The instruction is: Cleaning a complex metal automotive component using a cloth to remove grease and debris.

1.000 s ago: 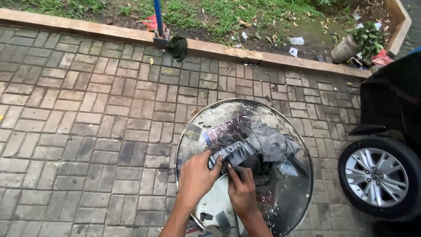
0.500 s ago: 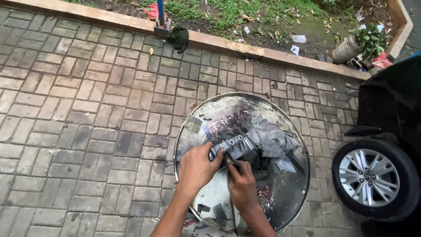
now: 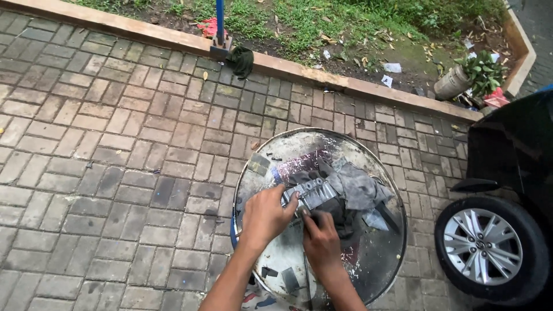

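A round metal drum top, scratched and stained, serves as a work surface. On it lies a grey ribbed metal part beside a crumpled grey rag. My left hand grips the near left end of the part. My right hand is just below the part, fingers closed and pressed at its lower edge; what it pinches is hidden. Small dark scraps lie on the drum's far left and near edge.
Brick paving surrounds the drum. A black car with an alloy wheel stands close on the right. A concrete curb borders a grass strip with a blue pole, a dark cloth and a potted plant.
The view has tilted slightly down and nearer. Both hands stay on the metal part, shifting a little along it.
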